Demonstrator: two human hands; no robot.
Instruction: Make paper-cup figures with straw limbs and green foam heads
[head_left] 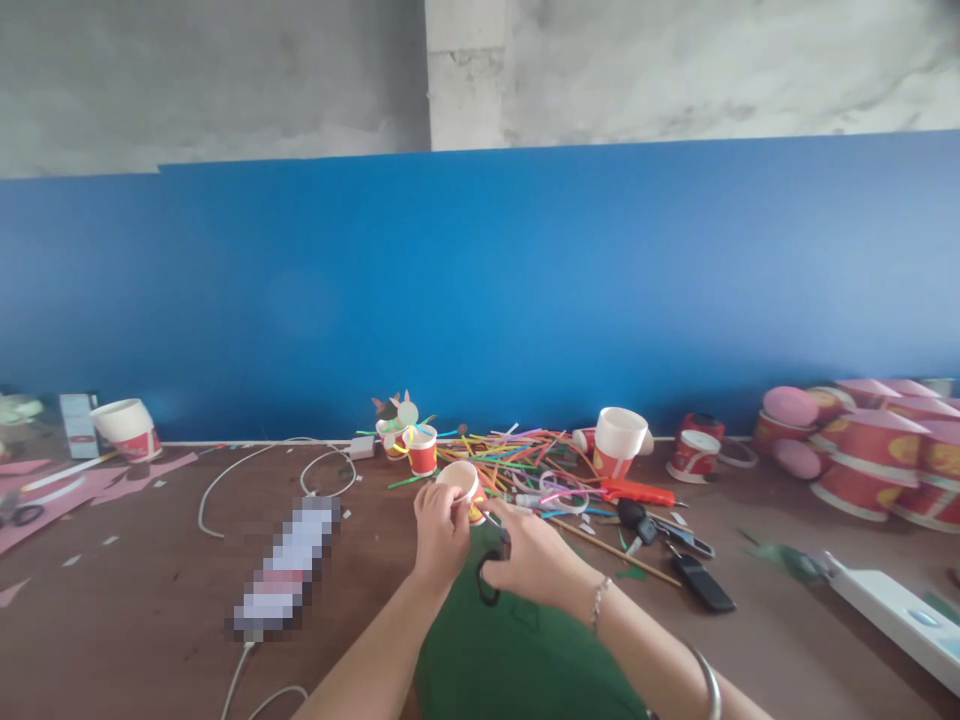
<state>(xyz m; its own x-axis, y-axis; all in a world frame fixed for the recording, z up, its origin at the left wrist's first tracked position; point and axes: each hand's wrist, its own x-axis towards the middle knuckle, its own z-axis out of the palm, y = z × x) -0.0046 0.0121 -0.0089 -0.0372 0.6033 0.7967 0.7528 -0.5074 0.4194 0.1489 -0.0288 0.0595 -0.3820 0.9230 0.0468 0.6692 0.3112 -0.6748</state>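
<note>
A red and white paper cup (pixel 459 480) is gripped at its left side by my left hand (pixel 441 528), whose fingers reach over the rim. My right hand (pixel 534 548) is closed on black-handled scissors (pixel 489 580); their blades point toward the cup's lower right side, partly hidden by my fingers. Below both hands lies green material (pixel 510 650). Behind the cup is a pile of colored strips (pixel 517 450), with decorated small cups (pixel 422 452) to its left.
On the right are a tall cup (pixel 619 440), an orange-handled tool (pixel 637 492), keys (pixel 637 522), a white device (pixel 896 610) and stacked red cups (pixel 870 450). A blurred phone (pixel 289 570) with a white cable lies left. Pink paper (pixel 67 495) is far left.
</note>
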